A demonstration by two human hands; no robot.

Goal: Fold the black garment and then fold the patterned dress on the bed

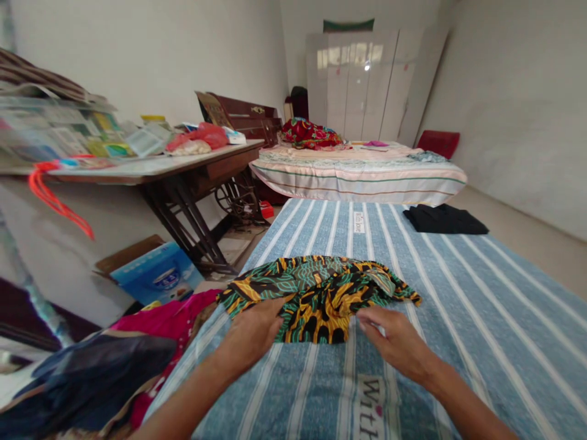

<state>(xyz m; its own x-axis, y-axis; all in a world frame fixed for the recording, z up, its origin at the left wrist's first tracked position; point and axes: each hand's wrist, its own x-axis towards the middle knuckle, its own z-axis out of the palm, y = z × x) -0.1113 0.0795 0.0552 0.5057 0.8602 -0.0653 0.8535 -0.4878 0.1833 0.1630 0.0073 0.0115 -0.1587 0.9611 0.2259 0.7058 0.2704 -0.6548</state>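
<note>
A garment (321, 299) patterned in black, yellow and green lies crumpled on the blue-and-white striped bed sheet (458, 342) in front of me. My left hand (257, 327) is closed on the garment's near left edge, its fingertips partly hidden behind the hand. On the other side, my right hand (394, 336) pinches the near right part of the cloth between thumb and fingers. Between the two hands the fabric hangs together in folds. Its shape is too bunched to tell what kind of garment it is.
Folded black clothing (444, 219) lies at the bed's far right. Pink and dark clothes (119, 366) are heaped along the left edge. A cluttered sewing-machine table (183, 162) stands at left, above a blue box (160, 275). Another bed (362, 177) stands beyond.
</note>
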